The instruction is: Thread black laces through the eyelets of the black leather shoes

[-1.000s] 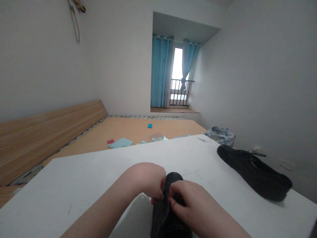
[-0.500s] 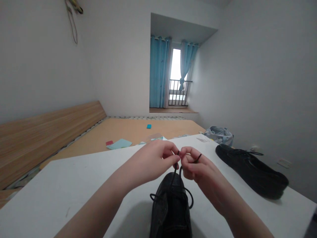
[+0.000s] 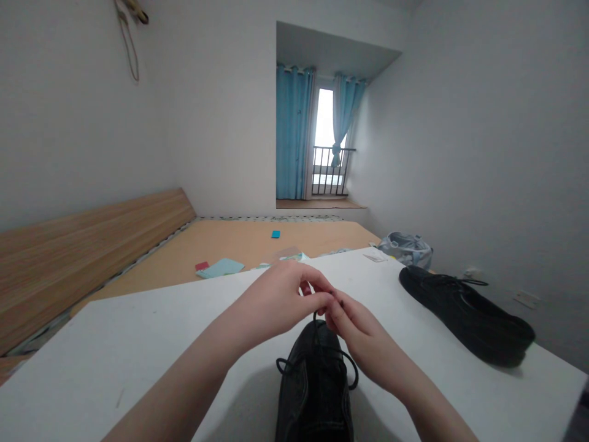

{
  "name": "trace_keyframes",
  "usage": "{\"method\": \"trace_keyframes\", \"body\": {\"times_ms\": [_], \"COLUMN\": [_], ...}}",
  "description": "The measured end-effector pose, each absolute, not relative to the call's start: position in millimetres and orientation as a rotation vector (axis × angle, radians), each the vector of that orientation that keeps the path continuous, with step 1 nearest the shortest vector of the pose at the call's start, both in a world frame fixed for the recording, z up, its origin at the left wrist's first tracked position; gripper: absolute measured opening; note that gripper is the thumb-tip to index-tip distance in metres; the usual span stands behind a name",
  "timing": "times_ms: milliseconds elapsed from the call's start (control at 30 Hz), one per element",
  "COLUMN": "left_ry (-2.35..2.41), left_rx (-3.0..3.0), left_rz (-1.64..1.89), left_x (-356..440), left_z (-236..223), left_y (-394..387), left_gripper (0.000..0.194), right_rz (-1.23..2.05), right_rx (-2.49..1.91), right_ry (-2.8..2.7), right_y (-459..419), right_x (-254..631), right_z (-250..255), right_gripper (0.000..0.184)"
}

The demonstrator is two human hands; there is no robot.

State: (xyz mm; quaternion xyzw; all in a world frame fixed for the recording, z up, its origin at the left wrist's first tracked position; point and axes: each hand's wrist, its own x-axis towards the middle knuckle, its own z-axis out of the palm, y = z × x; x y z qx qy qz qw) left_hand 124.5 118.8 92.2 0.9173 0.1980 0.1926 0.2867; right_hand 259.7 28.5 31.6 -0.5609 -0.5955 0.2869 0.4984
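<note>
A black lace-up shoe (image 3: 315, 393) stands on the white table in front of me, toe pointing away. Its black shoelace (image 3: 315, 328) rises from the front of the shoe to my fingers. Above the toe, my left hand (image 3: 294, 291) pinches the lace between thumb and fingers. My right hand (image 3: 354, 319) meets it there, thumb and fingers pressed together on the lace as well. The fingertips touch and overlap, so the lace ends are mostly hidden. Lace loops stick out at both sides of the shoe.
A second black shoe (image 3: 467, 316) with its lace tied lies on the white table (image 3: 175, 356) at the right. Beyond the table are a tan mattress (image 3: 239, 236) with papers, a blue card (image 3: 275, 234) and a light grey-blue bag (image 3: 407, 248).
My right hand has turned and closed in on the left fingertips. The lace strand that showed across its fingers is now mostly hidden. My left hand has barely moved.
</note>
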Motion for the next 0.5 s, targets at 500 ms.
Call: {"method": "trace_keyframes", "body": {"times_ms": [500], "left_ry": [0.405], "left_rx": [2.538], "left_rz": [0.533], "left_x": [135.9], "left_z": [84.4], "left_y": [108.9], "left_gripper": [0.014], "right_rz": [0.904], "right_rx": [-1.312], "right_ry": [-1.356], "right_y": [25.1], "right_x": [262.3], "right_z": [33.7], "right_gripper": [0.024]}}
